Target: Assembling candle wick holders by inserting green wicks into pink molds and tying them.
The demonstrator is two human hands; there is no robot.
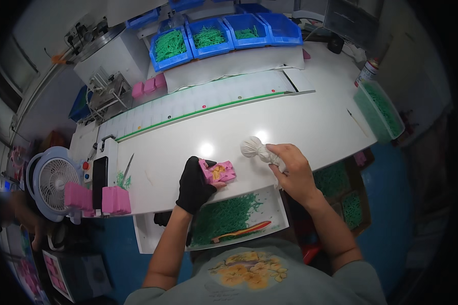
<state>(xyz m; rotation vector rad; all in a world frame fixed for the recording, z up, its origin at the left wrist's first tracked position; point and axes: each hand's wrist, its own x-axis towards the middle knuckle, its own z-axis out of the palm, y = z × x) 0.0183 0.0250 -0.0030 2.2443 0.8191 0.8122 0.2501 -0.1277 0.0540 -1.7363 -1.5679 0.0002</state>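
Observation:
My left hand [195, 185], in a black glove, holds a pink block [219, 172] with a yellowish patch on its top against the white table [290, 127]. My bare right hand [291, 168] grips a white cloth pouch tied into a ball [254, 148], its round end pointing left and resting just right of the pink block. Below the table edge, in front of me, a white tray [277, 213] holds a heap of small green pieces and a red-orange tool [241, 231].
Blue bins [208, 38] of green pieces line the far side. A conveyor strip with a green edge [203, 109] crosses the table. Pink blocks [114, 200], a black phone [99, 179] and a fan [53, 180] stand at left. A clear green-filled box [379, 109] sits right.

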